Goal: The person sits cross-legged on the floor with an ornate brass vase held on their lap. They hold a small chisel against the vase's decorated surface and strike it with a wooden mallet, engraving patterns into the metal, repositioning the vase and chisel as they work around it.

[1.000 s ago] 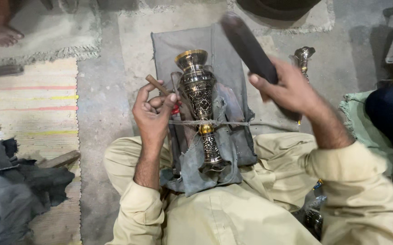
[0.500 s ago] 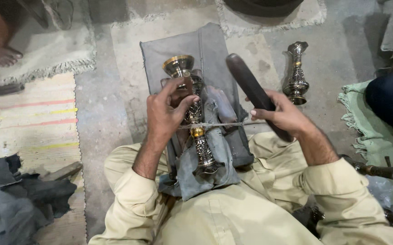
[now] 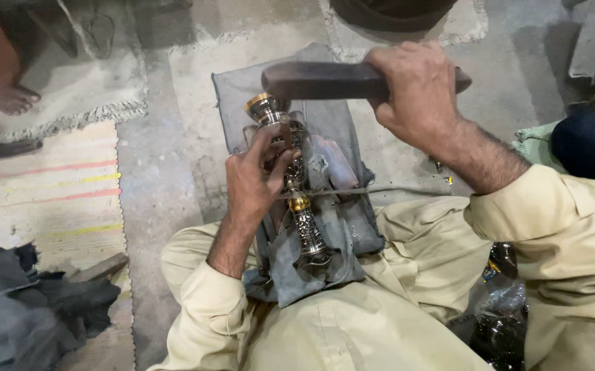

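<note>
Looking down at a seated person in pale clothes. The left hand (image 3: 253, 178) grips an ornate metal vase (image 3: 290, 178) lying on a grey cloth (image 3: 342, 127) over the lap, held by a cord (image 3: 373, 191). The right hand (image 3: 417, 93) holds a dark wooden bat (image 3: 318, 80) level above the vase's rim. A striped mat (image 3: 50, 199) lies nearby on the left.

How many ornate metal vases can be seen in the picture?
1. The ornate metal vase lies on the grey cloth over the person's lap, under the left hand. Others may be hidden behind the right hand and arm.
</note>
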The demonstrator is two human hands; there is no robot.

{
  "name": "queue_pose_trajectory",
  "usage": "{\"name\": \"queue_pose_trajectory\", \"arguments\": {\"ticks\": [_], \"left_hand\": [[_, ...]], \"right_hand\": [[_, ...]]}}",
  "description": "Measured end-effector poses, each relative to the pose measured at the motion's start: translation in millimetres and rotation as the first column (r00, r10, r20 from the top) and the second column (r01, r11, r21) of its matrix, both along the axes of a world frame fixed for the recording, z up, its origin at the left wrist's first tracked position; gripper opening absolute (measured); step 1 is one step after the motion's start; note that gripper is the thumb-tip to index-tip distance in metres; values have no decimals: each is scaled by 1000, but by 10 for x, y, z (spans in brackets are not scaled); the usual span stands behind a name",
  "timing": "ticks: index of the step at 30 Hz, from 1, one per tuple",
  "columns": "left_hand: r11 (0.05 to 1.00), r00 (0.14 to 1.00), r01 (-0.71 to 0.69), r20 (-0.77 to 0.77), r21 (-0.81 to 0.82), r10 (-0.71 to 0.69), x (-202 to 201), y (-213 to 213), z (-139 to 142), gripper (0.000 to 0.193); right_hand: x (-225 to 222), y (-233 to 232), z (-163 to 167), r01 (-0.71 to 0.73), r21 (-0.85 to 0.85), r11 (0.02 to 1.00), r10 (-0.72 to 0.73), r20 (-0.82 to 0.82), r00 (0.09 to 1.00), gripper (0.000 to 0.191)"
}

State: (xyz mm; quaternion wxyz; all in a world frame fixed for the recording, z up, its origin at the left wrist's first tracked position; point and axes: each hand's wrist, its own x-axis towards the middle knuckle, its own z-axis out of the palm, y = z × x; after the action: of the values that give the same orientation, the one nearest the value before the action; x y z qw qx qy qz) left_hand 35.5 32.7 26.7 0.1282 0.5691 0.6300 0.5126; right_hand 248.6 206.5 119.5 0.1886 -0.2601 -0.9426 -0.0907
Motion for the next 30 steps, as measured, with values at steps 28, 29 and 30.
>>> {"name": "queue_pose_trajectory", "arguments": {"ticks": [28,29,30], "left_hand": [[1000,1000,6,-30,-12,-7,-12,51,-29,40],[1000,999,15,-32,-14,-15,-13,56,-24,42],[1000,999,13,-31,-14,-14,-10,60,-17,43]], "right_hand": [[5,198,-25,-42,-64,997,46,65,997,28],[4,202,-23,-69,-161,984,56,-86,995,32],[5,206,-20,-120,-249,961,61,-232,971,36]]}}
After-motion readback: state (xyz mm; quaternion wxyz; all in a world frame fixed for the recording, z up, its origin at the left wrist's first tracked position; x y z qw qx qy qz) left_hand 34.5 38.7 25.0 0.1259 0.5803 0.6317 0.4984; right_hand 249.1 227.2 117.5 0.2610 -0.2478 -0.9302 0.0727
